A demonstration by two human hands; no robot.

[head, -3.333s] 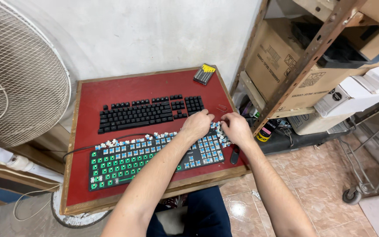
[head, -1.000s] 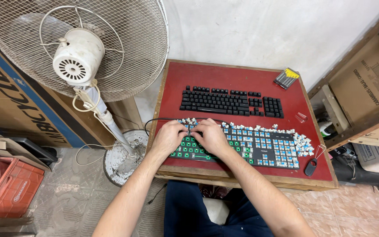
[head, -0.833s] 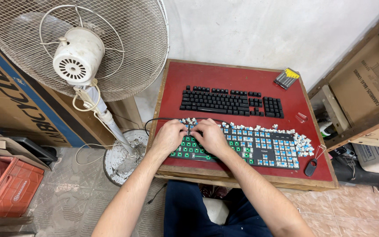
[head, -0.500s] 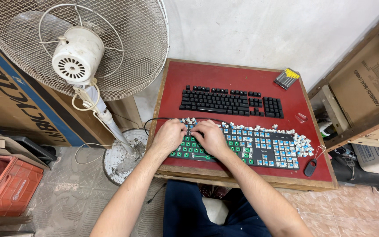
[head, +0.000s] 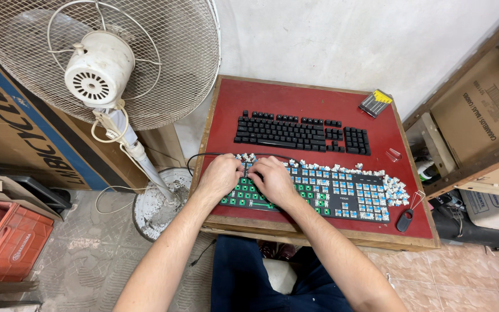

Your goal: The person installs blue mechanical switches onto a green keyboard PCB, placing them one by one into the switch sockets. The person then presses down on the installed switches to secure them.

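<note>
the stripped keyboard (head: pixel 330 190) lies on the red desk (head: pixel 295 98) right under both hands, its switches bare, green at the end beneath the grips and blue farther to the right. left hand (head: pixel 219 178) and right hand (head: pixel 274 180) sit side by side, fingers curled down onto the top rows; whether either grip pinches a switch or cap i cannot tell. this looks like working along the rows, with careful seating or pulling needed next. loose keycaps (head: pixel 394 188) line the far edge, a black keyboard (head: pixel 301 132) beyond, a fan (head: pixel 99 63) left.
</note>
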